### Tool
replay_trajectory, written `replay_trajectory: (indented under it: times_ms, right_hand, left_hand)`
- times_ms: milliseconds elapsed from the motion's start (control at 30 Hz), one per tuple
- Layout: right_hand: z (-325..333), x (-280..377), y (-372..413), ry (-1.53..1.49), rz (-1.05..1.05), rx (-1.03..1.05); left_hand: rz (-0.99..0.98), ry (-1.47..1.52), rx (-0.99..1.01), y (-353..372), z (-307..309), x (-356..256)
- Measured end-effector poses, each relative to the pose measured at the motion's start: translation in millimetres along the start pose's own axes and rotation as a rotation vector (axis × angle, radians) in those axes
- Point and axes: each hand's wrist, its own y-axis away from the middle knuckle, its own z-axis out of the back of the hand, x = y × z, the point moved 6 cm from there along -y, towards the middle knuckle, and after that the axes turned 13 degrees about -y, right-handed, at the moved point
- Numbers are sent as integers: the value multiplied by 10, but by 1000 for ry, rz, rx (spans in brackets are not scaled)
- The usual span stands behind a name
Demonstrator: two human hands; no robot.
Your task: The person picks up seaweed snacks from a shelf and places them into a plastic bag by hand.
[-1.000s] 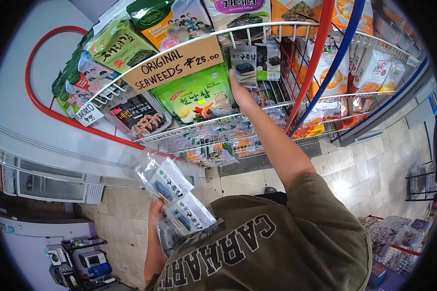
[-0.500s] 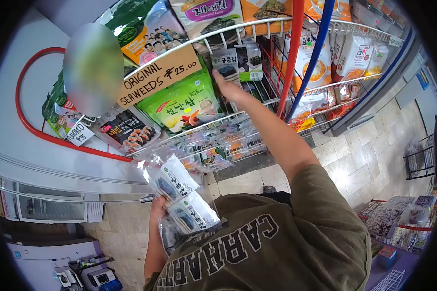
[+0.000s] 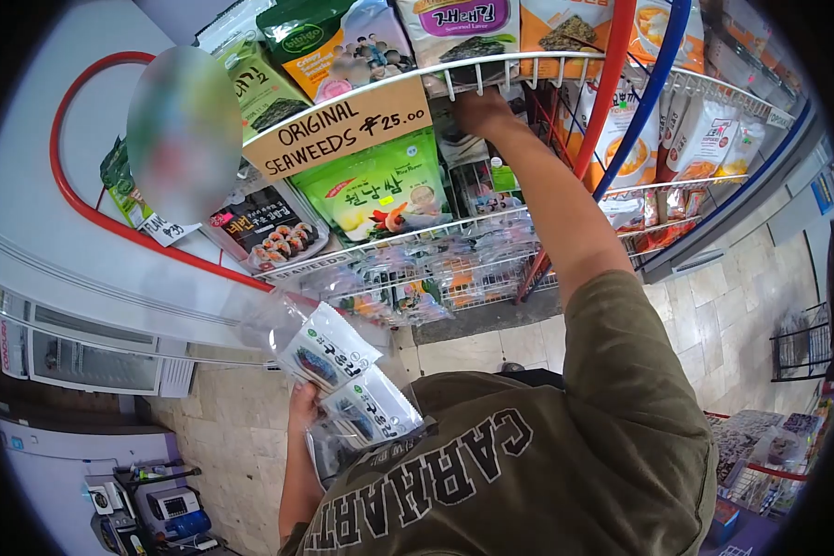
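Note:
My left hand (image 3: 303, 404) grips a clear plastic bag with white seaweed packets (image 3: 335, 350) in it, in front of the dark green shirt. Up in the wire rack, my right hand (image 3: 482, 113) reaches behind the top shelf's white wire edge (image 3: 519, 63), beside a small seaweed pack (image 3: 461, 148); its fingers are largely hidden. Left of that hand are a cardboard price sign (image 3: 343, 130) and a bright green pouch (image 3: 375, 190). Above it stands a purple-labelled seaweed pack (image 3: 459, 28).
A red tube (image 3: 602, 102) and a blue tube (image 3: 653, 93) rise just right of my right arm. Orange and white food pouches (image 3: 612, 125) stand behind them. A black kimbap pack (image 3: 269, 227) sits lower left. A dark wire rack (image 3: 802, 343) stands on the tiled floor at right.
My right hand has moved up and to the right, deeper into the rack behind the wire edge. The rack has shifted slightly in view. My left hand still holds the bag.

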Motion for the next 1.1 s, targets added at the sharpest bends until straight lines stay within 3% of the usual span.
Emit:
replay_trajectory:
  times_ms: [67,200,300,367,400,467,500,567,733,967,1033,1100]
  right_hand:
    - [136,-105,22,-290,-150,-245]
    - [-142,-150,-145,-65,-25,-151]
    - [-1,-40,191,-126,-108,-284]
    - [193,102,631,-350,-58,-610]
    - [186,131,779,-347,-56,-612]
    - [12,49,956,-246,-173,-323]
    - [-69,-27,993,-247,-175,-317]
    - [-430,-209,934,0,-216,-100]
    - [-586,-527,681,31,-410,-68]
    - [-413,-658,492,71,-386,-110]
    - [-363,-649,445,75,-289,-289]
    - [-415,-670,412,107,-255,-290]
  left_hand:
    - [-12,28,-32,41,-134,-158]
    - [-1,58,-54,49,-154,-185]
    - [21,76,-73,34,-187,-238]
    - [16,68,-40,9,-222,-300]
    - [13,57,-11,-4,-249,-341]
    - [14,44,-23,-40,-332,-442]
    - [21,26,-32,-37,-370,-484]
    - [18,-28,-25,-78,-448,-566]
    - [-41,-61,57,-199,-626,-672]
    - [-27,2,35,-165,-563,-553]
    - [-57,47,12,-121,-527,-534]
    - [-46,59,-10,-71,-517,-531]
